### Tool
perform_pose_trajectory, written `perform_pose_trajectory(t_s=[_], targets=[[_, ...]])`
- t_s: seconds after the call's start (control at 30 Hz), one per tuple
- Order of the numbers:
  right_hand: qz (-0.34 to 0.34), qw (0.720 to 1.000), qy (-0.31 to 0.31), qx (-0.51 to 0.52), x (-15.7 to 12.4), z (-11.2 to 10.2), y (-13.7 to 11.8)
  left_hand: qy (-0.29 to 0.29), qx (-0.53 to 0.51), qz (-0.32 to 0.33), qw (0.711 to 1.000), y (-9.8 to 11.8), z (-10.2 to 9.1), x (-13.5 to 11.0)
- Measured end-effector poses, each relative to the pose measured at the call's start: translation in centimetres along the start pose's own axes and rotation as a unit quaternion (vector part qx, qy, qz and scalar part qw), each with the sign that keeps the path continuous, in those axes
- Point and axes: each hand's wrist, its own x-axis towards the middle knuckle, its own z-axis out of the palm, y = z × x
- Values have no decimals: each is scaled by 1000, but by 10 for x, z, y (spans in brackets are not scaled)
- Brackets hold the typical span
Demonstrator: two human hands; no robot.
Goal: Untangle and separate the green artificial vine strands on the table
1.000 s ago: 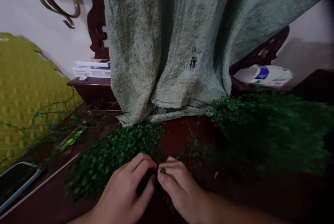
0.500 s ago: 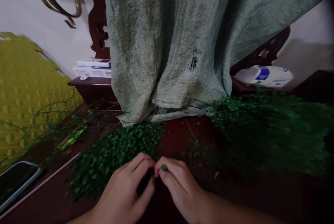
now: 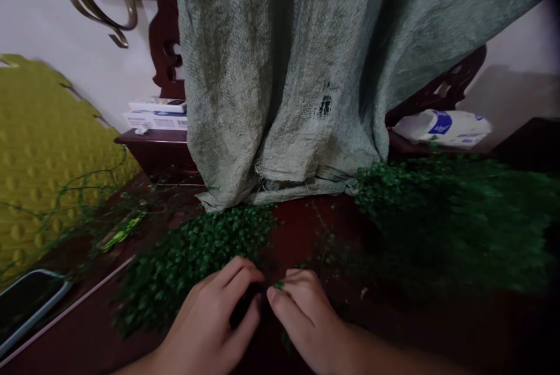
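Observation:
My right hand (image 3: 308,319) is closed in a pinch, and a small green plant piece (image 3: 279,286) shows between thumb and forefinger. Close beside it on the left, my left hand (image 3: 212,319) has its fingers curled towards the thumb. What its fingertips hold, if anything, is hidden in dark shadow. A narrow gap separates the two hands. Just beyond my left hand lies a pile of small-leaved greens (image 3: 205,246). To the right, a bigger heap of leafy green plants (image 3: 459,223) spreads over the dark red wooden surface (image 3: 297,223).
A grey-green woven sack (image 3: 280,89) hangs down behind the greens. On the left are thin stems (image 3: 100,182), a yellow studded mat (image 3: 35,147), a bright green-yellow object (image 3: 125,232) and a blue-edged phone-like object (image 3: 39,299). White boxes (image 3: 157,115) and a tissue pack (image 3: 446,128) flank the sack.
My right hand has drawn slightly away from my left, so their fingertips no longer meet. Less of the green piece shows in its pinch. The left hand has hardly moved.

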Motion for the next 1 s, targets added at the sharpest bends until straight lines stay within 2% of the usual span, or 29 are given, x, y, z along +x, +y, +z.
perform_pose_trajectory(t_s=[0.17, 0.33, 0.4, 0.47, 0.57, 0.63, 0.73, 0.87, 1.0], targets=[[19, 999, -33, -18, 6, -5, -6, 3, -8, 12, 1000, -1, 0, 0], [-18, 997, -72, -2, 13, -9, -10, -9, -29, 73, 997, -1, -1, -1], [-32, 998, -54, 4, 11, -7, -8, -22, -31, 93, 995, 0, -2, -1], [-43, 999, -12, 17, 5, -3, -3, -30, -30, 99, 994, 0, -4, 0], [-68, 994, 57, 65, -7, 6, 5, -23, -15, 100, 995, 0, -7, 0], [-86, 990, 73, 88, -11, 10, 8, -17, -2, 98, 995, 1, -8, 1], [-70, 993, 44, 84, -7, 5, 3, -1, 8, 93, 996, 1, -7, 2], [-28, 997, -31, 65, 9, -10, -14, 24, 1, 80, 997, -2, -5, 2], [-33, 995, -69, 60, 18, -15, -21, 28, -7, 57, 998, -5, -4, 2]])
